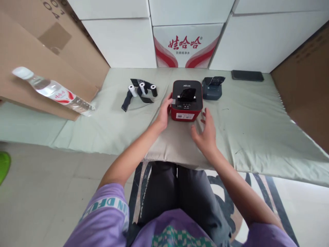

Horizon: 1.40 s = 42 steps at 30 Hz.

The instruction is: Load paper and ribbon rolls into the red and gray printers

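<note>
Now the left hand (pixel 164 115) rests with loose fingers against the left side of the red label printer (pixel 186 101) on the pale green cloth (pixel 257 130), seemingly steadying it, while the right hand (pixel 205 132) hovers spread and empty just beside its front corner.

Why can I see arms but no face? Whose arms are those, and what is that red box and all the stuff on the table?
The camera sits on the person's head and looks down, so you see what they see: their own arms, purple shirt and dark trousers, but not their face.

The left hand touches the side of the red box, a small machine with a black top and a label on its front. The right hand rests open on the pale green cloth just in front of the box, holding nothing.

Beside the red box stands a smaller grey machine. To the left lie three little paper rolls with black strips. Further left, a water bottle lies by brown cardboard. A dark phone lies at the back, near white boxes.
</note>
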Motion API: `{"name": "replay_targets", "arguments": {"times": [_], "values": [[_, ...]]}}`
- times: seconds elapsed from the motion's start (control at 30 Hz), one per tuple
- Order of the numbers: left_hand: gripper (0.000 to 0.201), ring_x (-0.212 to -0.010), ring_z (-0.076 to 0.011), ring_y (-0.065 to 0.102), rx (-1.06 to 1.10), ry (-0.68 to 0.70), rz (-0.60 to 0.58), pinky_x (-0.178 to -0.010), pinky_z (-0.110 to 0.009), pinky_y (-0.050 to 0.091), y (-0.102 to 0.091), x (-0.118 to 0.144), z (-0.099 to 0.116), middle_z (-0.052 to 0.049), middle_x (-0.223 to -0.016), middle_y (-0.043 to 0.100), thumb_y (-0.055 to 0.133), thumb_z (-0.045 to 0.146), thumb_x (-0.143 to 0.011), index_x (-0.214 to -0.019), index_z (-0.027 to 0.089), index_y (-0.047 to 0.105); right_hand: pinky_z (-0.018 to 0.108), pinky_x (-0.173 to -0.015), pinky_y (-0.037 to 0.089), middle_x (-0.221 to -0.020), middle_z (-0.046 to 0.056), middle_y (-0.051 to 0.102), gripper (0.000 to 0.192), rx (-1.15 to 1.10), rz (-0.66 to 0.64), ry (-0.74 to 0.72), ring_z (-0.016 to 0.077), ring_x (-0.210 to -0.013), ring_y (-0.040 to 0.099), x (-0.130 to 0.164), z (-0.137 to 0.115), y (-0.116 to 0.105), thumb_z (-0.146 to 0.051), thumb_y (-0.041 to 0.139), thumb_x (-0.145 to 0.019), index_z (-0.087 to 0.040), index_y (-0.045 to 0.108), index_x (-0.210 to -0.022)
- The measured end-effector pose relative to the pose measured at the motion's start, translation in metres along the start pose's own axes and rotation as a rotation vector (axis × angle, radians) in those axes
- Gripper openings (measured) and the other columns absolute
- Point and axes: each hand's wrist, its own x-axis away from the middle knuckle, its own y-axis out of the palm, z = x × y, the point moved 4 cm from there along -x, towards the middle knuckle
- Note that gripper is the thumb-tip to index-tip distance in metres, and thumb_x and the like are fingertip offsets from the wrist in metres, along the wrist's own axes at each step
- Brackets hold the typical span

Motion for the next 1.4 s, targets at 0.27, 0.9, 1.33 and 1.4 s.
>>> {"name": "replay_targets", "arguments": {"times": [0.27,0.9,1.33,1.4], "values": [[0.064,-0.175,-0.0222,0.032,0.004,0.126,-0.039,-0.143,-0.038,0.03,-0.01,-0.037,-0.009,0.002,-0.181,0.046,0.056,0.043,-0.103,-0.166,0.034,0.052,0.043,-0.077,0.057,-0.095,0.01,0.081,0.023,0.025,-1.06,-1.251,0.0256,-0.087,0.076,0.086,-0.145,0.1,-0.021,0.056,-0.105,-0.017,0.079,-0.103],[0.07,-0.172,-0.027,0.039,0.038,0.141,-0.175,-0.14,-0.041,0.036,-0.002,-0.025,-0.011,-0.005,-0.181,0.046,0.056,0.031,-0.092,-0.161,0.027,0.048,0.046,-0.075,0.068,-0.084,0.006,0.083,0.055,0.37,-1.793,-0.878,0.0289,-0.083,0.082,0.138,-0.113,0.182,-0.027,0.089,-0.079,-0.019,0.044,-0.048],[0.062,-0.172,-0.0252,0.038,0.054,0.108,-0.08,-0.137,-0.046,0.041,-0.008,-0.035,-0.023,0.001,-0.182,0.041,0.047,0.017,-0.102,-0.162,0.032,0.046,0.044,-0.069,0.065,-0.081,0.004,0.082,0.048,0.325,-1.687,-0.885,0.0291,-0.076,0.079,0.153,-0.101,0.195,-0.03,0.093,-0.068,-0.02,0.049,-0.05],[0.059,-0.171,-0.0294,0.04,0.018,0.095,-0.081,-0.137,-0.049,0.041,-0.008,-0.034,-0.023,0.0,-0.181,0.044,0.053,0.027,-0.105,-0.162,0.034,0.047,0.044,-0.066,0.064,-0.078,0.005,0.081,0.047,0.308,-1.664,-0.895,0.0282,-0.071,0.077,0.156,-0.098,0.198,-0.03,0.095,-0.067,-0.02,0.051,-0.05]]}}
